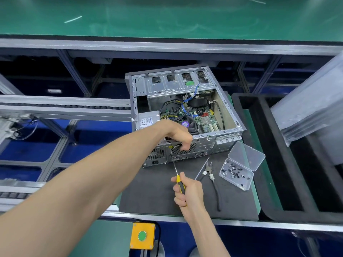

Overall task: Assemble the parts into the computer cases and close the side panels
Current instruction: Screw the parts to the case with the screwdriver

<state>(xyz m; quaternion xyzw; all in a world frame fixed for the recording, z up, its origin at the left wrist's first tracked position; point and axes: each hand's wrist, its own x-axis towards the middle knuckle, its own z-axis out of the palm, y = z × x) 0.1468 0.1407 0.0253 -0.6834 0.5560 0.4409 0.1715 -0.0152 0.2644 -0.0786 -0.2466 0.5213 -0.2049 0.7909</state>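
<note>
Computer case lies open-side up at the far middle of the dark mat. Left hand curls over its rear panel edge; right hand grips a yellow screwdriver, tip against that panel. Screw box and pliers lie toward the mat's right edge.

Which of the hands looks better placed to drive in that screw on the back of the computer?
Likely the right hand: it grips the yellow screwdriver, whose tip meets the computer case rear panel. The left hand is curled over the case's rear edge, apparently steadying it.
</note>
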